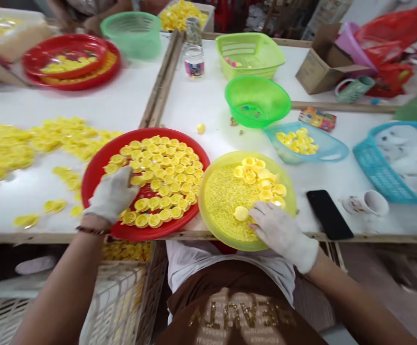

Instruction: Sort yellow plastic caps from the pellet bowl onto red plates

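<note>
My left hand (113, 194), in a white glove, reaches over the left side of a red round tray (89, 191). Its fingers are bent together at the yellow cup-shaped pieces (165, 167) laid there in curved rows; what they grip is hidden. In front of me, right of the tray, a yellow bowl (208, 218) holds small yellow granules (226, 191). Over them my right hand (280, 232), also gloved, is closed with its fingertips at the edge of a smooth yellow cap (241, 213). More yellow caps (266, 184) lie heaped at the bowl's far right.
Loose yellow pieces (53, 143) spread across the table at left. A green bowl (258, 103), a blue scoop (332, 151) with yellow caps, a black phone (329, 214), a fallen mug (368, 203) and a blue basket (377, 165) stand rightward. Another person's hands (91, 24) show at the back left.
</note>
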`<state>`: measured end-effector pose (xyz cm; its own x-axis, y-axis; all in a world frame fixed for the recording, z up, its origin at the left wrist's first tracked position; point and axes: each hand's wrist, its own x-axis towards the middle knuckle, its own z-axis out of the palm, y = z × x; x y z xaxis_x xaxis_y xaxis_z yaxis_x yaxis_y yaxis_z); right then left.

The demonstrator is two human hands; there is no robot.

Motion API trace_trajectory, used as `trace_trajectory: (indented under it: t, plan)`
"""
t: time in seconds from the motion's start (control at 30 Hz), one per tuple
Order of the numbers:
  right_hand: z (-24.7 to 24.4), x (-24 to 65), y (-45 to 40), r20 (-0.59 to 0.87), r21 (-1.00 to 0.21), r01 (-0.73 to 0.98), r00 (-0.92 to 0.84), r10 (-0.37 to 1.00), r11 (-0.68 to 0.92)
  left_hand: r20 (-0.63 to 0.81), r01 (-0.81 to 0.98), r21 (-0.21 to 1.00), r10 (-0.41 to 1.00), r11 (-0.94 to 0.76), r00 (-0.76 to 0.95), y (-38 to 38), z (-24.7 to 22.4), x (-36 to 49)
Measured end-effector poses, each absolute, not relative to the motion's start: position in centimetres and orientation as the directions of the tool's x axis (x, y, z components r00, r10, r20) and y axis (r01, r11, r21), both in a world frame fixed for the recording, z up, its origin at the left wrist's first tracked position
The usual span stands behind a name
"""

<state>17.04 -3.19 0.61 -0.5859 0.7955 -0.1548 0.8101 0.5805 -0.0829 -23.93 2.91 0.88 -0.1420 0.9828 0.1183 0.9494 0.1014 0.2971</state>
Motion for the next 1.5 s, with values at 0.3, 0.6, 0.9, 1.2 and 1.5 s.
trace_trajectory:
  t: [0.3, 0.6, 0.9, 1.2, 1.5]
  plan:
    - [-1.0, 16.1, -2.9, -0.245, -0.139, 0.778, -0.626, 0.74, 0.612, -0.047, 0.992, 0.055, 0.993, 0.111, -0.108, 5.6, -1.7, -22.8]
    - [-1.5, 15.7, -1.9, -0.305, -0.244, 0.771, -0.637, 0.708, 0.589, 0.168, 0.892, 0.338, 0.952, -0.301, 0.258, 1.9, 2.0, -12.3]
    - [-2.2, 16.5, -2.1, 0.043, -0.411, 0.68, -0.651, 0.758, 0.608, 0.044, 0.723, 0.284, 0.762, -0.63, 0.647, 0.1, -0.3, -3.2]
    - [-1.5, 13.7, 1.3, 0.013, -0.208, 0.824, -0.536, 0.844, 0.527, 0.215, 0.726, -0.025, 0.705, -0.687, 0.675, 0.5, -1.2, -6.0]
    - [-2.4, 13.1, 0.6, -0.229, -0.284, 0.869, -0.473, 0.851, 0.406, 0.281, 0.855, 0.152, 0.851, -0.496, 0.444, 0.5, -1.2, -6.6]
